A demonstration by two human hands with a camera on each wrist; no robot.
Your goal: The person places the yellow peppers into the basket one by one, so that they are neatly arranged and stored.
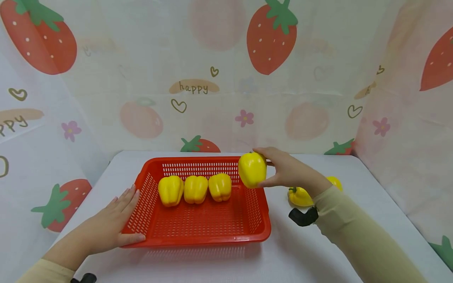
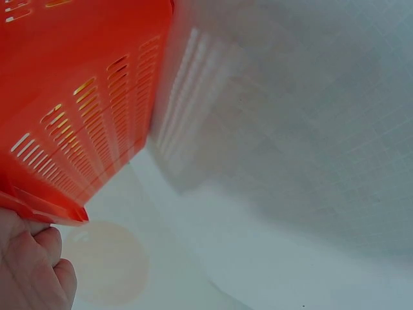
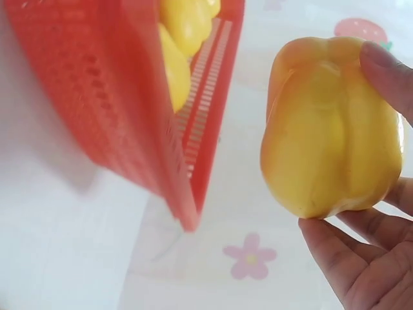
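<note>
In the head view my right hand [image 1: 279,167] holds a yellow bell pepper [image 1: 252,169] over the right back corner of a red plastic basket [image 1: 198,239]. The right wrist view shows the same bell pepper [image 3: 332,129] pinched between thumb and fingertips, raised beside the basket rim. Three more yellow bell peppers [image 1: 196,189] stand in a row inside the basket, toward its back. My left hand [image 1: 111,224] rests along the basket's left side, fingers extended, thumb at the front left corner. From the left wrist, its fingers [image 2: 39,258] show against the rim.
Right of the basket, partly hidden behind my right forearm, a yellow bell pepper [image 1: 300,196] lies on the white table [image 1: 301,251], with another yellow one [image 1: 334,182] behind it. A strawberry-print cloth [image 1: 226,78] hangs along the back and both sides.
</note>
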